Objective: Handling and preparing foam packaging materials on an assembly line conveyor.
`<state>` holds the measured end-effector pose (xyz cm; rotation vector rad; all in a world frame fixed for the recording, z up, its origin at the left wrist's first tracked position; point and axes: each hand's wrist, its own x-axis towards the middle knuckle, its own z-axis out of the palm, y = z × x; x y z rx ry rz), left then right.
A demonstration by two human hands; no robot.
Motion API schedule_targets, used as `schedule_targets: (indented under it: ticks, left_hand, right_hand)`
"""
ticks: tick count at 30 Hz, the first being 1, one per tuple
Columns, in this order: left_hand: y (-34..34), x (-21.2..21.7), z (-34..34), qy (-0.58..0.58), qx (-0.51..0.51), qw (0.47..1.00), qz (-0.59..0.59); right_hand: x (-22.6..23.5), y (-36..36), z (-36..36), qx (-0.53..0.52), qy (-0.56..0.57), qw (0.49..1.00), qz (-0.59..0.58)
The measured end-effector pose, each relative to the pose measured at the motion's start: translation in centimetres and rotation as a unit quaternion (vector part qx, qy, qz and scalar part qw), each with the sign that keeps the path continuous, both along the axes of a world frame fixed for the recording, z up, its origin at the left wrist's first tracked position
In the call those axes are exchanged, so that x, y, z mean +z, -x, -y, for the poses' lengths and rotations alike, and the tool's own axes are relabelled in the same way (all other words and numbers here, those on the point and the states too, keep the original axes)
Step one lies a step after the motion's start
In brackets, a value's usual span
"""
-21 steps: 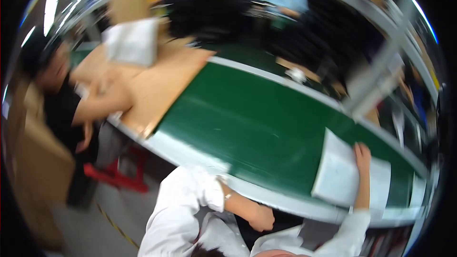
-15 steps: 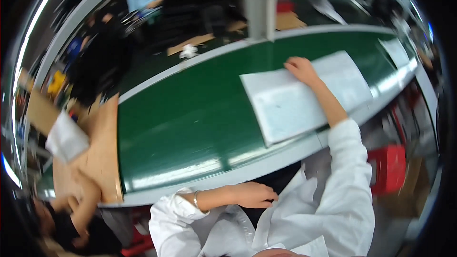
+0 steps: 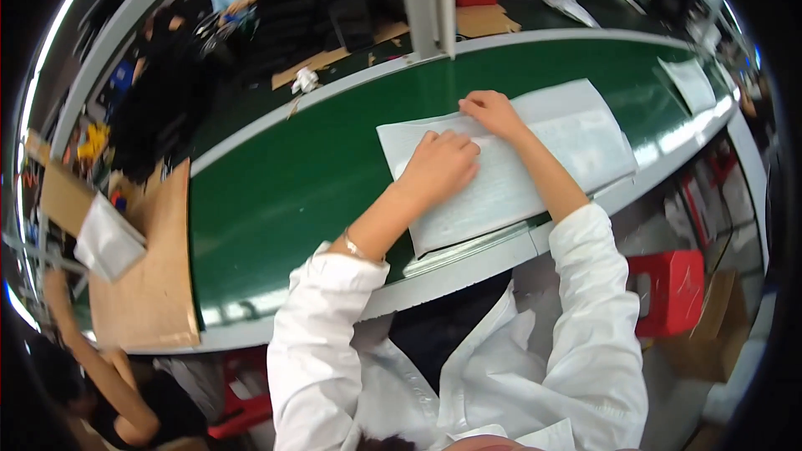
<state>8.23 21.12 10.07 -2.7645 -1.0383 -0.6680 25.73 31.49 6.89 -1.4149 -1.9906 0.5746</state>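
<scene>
A flat, whitish packing bag (image 3: 576, 129) lies on the green belt surface (image 3: 284, 209), its near edge by the metal rim. Over its left part my left hand (image 3: 441, 165) rests palm down, the fingers bent together against the top layer. My right hand (image 3: 494, 114) is at the bag's far edge, with thumb and fingers closed on it. The fingertips of both hands are partly hidden. What the bag holds, if anything, cannot be made out.
Another white bag (image 3: 692, 86) lies at the belt's far right. At left, a brown cardboard sheet (image 3: 150, 284) carries a white packet (image 3: 109, 242), near a co-worker's arm (image 3: 88, 342). A red stool (image 3: 672, 292) stands below right. A grey post (image 3: 418, 8) rises behind the belt.
My left hand has come up from my lap onto the bag. My right hand has stayed at the bag's far edge. The view has shifted slightly, and the co-worker's arm has risen.
</scene>
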Motion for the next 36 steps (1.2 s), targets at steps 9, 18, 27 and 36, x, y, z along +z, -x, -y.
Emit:
schedule_targets:
  ticks: [9, 18, 27, 36]
  left_hand:
    - [1.3, -5.6, -1.6, 0.067, 0.031, 0.959, 0.272]
    - [2.0, -5.8, -0.9, 0.050, 0.050, 0.954, 0.290]
    - [11.1, -6.5, -1.8, 0.057, 0.194, 0.976, 0.077]
    - [17.5, -6.0, 5.1, 0.133, 0.244, 0.946, 0.167]
  right_hand:
    - [0.3, -1.0, -1.1, 0.147, 0.239, 0.924, -0.261]
    - [-1.2, -1.0, -1.5, 0.162, 0.229, 0.930, -0.239]
    - [5.9, 3.0, 6.1, 0.204, 0.040, 0.971, -0.118]
    - [5.7, 5.9, 4.2, 0.239, 0.024, 0.959, -0.151]
